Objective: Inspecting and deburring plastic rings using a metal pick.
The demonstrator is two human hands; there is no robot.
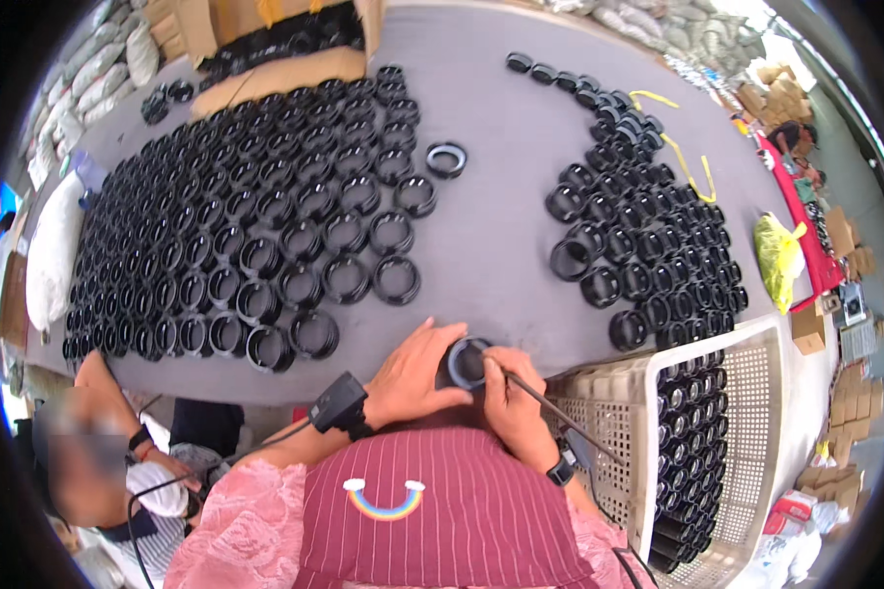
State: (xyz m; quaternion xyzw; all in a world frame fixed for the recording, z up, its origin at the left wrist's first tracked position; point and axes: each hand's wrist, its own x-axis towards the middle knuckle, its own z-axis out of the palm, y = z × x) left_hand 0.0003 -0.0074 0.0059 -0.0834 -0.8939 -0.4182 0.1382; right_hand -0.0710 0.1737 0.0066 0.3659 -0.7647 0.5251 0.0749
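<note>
L hand [410, 378] grips one black ring [469, 361] at table edge, 6 o'clock, R hand [509, 396] closed on thin tool [550, 404] at it; big ring batch [255, 226] at 10 o'clock looks done, smaller group [648, 236] at 2 o'clock and crate [746, 393] stock seemingly pending.

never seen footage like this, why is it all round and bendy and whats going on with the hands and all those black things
This is one picture from a wide fisheye camera worn on a person's head, looking down, so straight edges curve toward the rim. No robot is involved: the two forearms entering from below belong to the wearer. The left hand steadies a black ring at the near edge of the grey table. The right hand holds a thin tool with its tip at the ring. Many more black rings lie in rows on the left, another batch on the right. A white plastic crate holding stacked rings stands at the right, and a cardboard box at the far end. Another person sits at lower left.
</note>
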